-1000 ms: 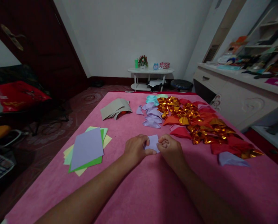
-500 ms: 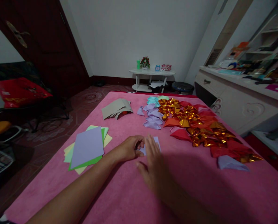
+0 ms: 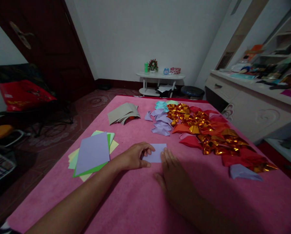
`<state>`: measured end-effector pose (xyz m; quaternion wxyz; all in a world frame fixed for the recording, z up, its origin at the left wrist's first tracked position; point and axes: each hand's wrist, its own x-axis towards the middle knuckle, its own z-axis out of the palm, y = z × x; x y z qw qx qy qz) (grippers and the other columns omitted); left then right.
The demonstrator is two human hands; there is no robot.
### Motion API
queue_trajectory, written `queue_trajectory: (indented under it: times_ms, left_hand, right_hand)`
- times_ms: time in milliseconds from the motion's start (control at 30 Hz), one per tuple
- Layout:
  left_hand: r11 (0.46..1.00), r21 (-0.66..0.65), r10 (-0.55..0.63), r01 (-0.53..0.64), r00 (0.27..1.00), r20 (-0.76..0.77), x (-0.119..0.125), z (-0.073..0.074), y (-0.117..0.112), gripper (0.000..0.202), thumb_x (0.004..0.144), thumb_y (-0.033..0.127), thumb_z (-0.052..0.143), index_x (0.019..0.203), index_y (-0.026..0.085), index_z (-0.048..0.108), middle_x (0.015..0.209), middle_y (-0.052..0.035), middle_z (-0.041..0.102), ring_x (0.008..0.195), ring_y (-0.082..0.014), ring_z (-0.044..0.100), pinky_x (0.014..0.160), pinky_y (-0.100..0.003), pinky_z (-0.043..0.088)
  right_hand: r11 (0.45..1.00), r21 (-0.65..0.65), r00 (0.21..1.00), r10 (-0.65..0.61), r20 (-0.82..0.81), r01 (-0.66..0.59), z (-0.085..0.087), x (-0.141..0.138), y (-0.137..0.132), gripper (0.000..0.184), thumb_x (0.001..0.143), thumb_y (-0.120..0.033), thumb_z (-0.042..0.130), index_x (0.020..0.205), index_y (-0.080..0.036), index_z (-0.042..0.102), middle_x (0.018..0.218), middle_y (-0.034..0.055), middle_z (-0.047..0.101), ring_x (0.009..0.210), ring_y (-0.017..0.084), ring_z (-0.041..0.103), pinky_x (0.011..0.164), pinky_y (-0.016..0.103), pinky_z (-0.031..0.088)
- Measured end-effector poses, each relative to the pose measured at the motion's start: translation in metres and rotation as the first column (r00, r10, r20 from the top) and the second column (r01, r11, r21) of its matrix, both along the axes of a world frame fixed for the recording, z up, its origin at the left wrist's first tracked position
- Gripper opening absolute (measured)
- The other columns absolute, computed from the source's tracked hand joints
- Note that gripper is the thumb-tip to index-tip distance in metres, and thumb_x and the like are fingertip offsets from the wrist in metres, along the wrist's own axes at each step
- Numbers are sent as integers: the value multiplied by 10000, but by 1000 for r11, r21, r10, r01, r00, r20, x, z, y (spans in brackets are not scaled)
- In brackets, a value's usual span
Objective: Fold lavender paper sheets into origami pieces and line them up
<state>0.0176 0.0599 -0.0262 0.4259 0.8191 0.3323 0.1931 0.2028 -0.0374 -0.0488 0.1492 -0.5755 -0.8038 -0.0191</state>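
Note:
A folded piece of lavender paper (image 3: 157,153) lies flat on the pink-covered table (image 3: 125,201). At its left end, my left hand (image 3: 135,156) grips it with curled fingers at the far side and the thumb at the near side. My right hand (image 3: 176,174) rests on the right edge of the paper, fingers stretched out and close together, thumb apart. To the left is a fanned stack of coloured sheets (image 3: 91,154), lavender on top, green and yellow beneath. Beyond my hands sit several folded lavender paper pieces (image 3: 161,125).
Gold foil and red folded pieces (image 3: 208,130) cover the table's right side, with a lone lavender one (image 3: 245,172) nearer. Grey sheets (image 3: 123,113) lie at the far left. A red bag (image 3: 25,94) is on a chair; a white dresser (image 3: 252,97) stands right.
My right hand has slid right across the lavender paper to its right edge, uncovering the middle. My left hand stays at the left end. The view has shifted slightly.

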Motion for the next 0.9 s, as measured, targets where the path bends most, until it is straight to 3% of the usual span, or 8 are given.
queue_trajectory:
  times_ms: [167, 267, 400, 500, 667, 900]
  left_hand:
    - [979, 204, 20, -3, 997, -78, 2, 3, -11, 403, 672, 251, 701, 1051, 174, 588, 894, -27, 541, 758, -143, 494, 675, -249, 426]
    - [927, 375, 48, 2, 991, -122, 8, 4, -19, 322, 736, 225, 614, 1056, 188, 598, 940, -49, 553, 821, -170, 516, 729, -273, 427]
    - [853, 520, 56, 57, 979, -199, 14, 6, -25, 272, 794, 196, 521, 1052, 185, 608, 924, -68, 567, 847, -191, 525, 755, -295, 420]
    - [818, 568, 55, 89, 971, -232, 15, 5, -24, 229, 842, 176, 458, 997, 179, 627, 882, -67, 578, 815, -178, 528, 736, -283, 415]
    - [803, 593, 84, 64, 972, -218, 14, 1, -19, 256, 909, 226, 399, 874, 162, 644, 829, -67, 599, 769, -157, 539, 697, -262, 408]
    - [832, 554, 104, -14, 986, -132, 14, -4, -21, 198, 857, 177, 481, 778, 166, 662, 739, -47, 596, 695, -142, 541, 634, -241, 390]
  right_hand:
    - [991, 127, 997, -51, 56, 43, -3, 12, 12, 430, 809, -137, 433, 1200, 7, 540, 1275, 251, 529, 1208, 320, 485, 994, 471, 426]
    - [988, 132, 997, -74, -4, 74, 3, 11, 15, 416, 787, -130, 466, 1179, -43, 573, 1290, 217, 528, 1210, 312, 480, 1001, 479, 411]
    - [992, 128, 999, 16, -47, -10, 11, 9, 18, 355, 803, -111, 472, 1128, -124, 616, 1277, 157, 558, 1212, 295, 475, 1023, 523, 353]
    - [992, 111, 996, 74, -56, -67, 14, 6, 24, 284, 818, -87, 470, 1031, -149, 647, 1142, 116, 649, 1079, 259, 571, 1022, 522, 338]
    - [972, 198, 988, 143, -58, -129, 16, 0, 35, 191, 830, -70, 491, 851, -166, 654, 918, 88, 702, 854, 209, 625, 987, 457, 374]
    - [976, 144, 977, 178, -115, -161, 14, 11, 42, 191, 829, -67, 507, 777, -182, 651, 917, 51, 716, 859, 182, 632, 975, 382, 382]
